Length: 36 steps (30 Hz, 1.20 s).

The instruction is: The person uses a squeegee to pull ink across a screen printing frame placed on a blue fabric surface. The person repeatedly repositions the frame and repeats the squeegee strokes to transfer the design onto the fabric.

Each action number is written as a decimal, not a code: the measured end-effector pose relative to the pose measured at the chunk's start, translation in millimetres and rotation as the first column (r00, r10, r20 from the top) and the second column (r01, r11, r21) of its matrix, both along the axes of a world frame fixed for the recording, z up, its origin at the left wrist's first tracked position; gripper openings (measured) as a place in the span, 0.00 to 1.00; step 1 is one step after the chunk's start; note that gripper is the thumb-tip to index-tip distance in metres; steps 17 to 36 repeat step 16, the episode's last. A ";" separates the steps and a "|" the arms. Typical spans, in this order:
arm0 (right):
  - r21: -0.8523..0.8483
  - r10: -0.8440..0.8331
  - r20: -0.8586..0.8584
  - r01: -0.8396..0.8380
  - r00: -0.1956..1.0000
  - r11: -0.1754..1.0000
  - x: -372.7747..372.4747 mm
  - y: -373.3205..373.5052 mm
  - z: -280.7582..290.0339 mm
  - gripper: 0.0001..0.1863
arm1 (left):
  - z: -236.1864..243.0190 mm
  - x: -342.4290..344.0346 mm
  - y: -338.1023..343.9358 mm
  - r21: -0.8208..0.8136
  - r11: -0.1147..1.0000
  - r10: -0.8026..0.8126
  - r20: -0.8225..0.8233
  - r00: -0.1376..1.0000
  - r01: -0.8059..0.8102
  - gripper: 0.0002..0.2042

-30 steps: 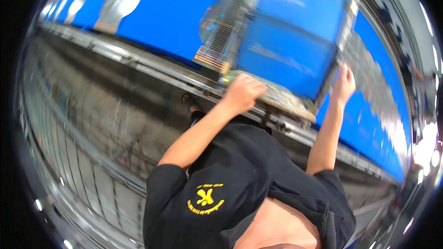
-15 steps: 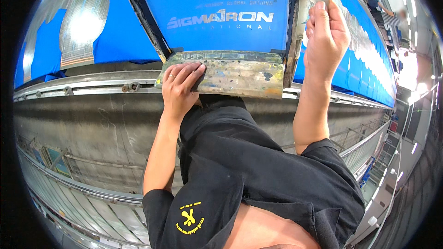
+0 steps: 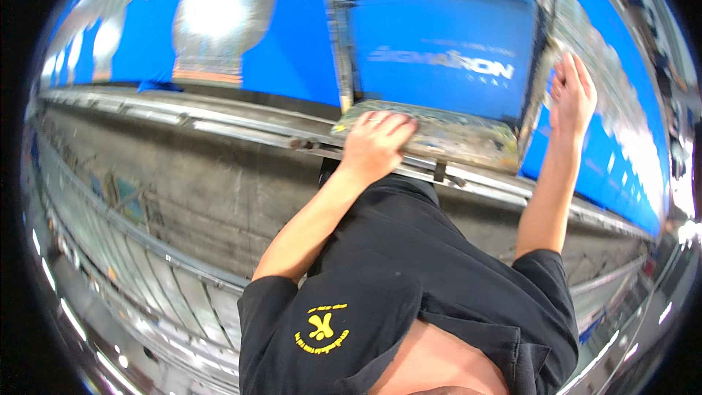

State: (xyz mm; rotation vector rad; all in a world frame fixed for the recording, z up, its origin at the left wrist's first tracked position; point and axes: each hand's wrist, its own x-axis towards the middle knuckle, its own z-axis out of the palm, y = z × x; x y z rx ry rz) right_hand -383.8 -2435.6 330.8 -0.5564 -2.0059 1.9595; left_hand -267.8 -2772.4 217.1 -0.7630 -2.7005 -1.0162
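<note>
A printing screen frame (image 3: 342, 36) with dark, stained sides lies over blue fabric, and blue with pale lettering shows in its window (image 3: 439, 25). Along the frame's near end runs a paint-stained board (image 3: 457, 139). My left hand (image 3: 374, 145) is closed over the left part of this board, fingers on top and thumb hidden. My right hand (image 3: 572, 95) is raised at the frame's right side, its fingers curled together on a pale handle (image 3: 553, 51). Motion blurs this hand, and most of the handle is hidden behind it.
Blue fabric pieces (image 3: 150, 36) lie along the long table on both sides of the frame. A metal rail (image 3: 234, 130) follows the table's near edge, close to my body. Behind me is another long table (image 3: 168, 263) with a metal edge.
The view has swung, so the frame, table and both hands appear farther right and the table edge slants. Both hands keep their places on the board and the handle.
</note>
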 end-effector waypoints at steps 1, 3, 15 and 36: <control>0.000 -0.021 0.026 0.021 0.999 1.000 -5.1 4.8 -17.3 0.10 | -3.5 -7.3 -5.9 0.000 1.000 -0.022 0.015 1.000 0.022 0.26; -0.030 -0.047 0.080 0.050 0.996 0.998 -8.4 6.5 -36.8 0.08 | 3.3 -15.6 -11.8 -0.023 1.000 -0.005 0.052 0.999 0.007 0.26; -0.222 0.076 0.101 -0.052 0.992 0.974 -58.3 -167.8 -58.7 0.12 | -0.3 -64.6 -176.6 -0.106 0.987 0.126 0.024 0.992 -0.123 0.22; -0.255 0.117 0.087 -0.091 0.989 0.963 -66.7 -181.3 -56.0 0.14 | -1.7 -72.5 -184.2 -0.094 0.989 0.114 0.013 0.993 -0.112 0.22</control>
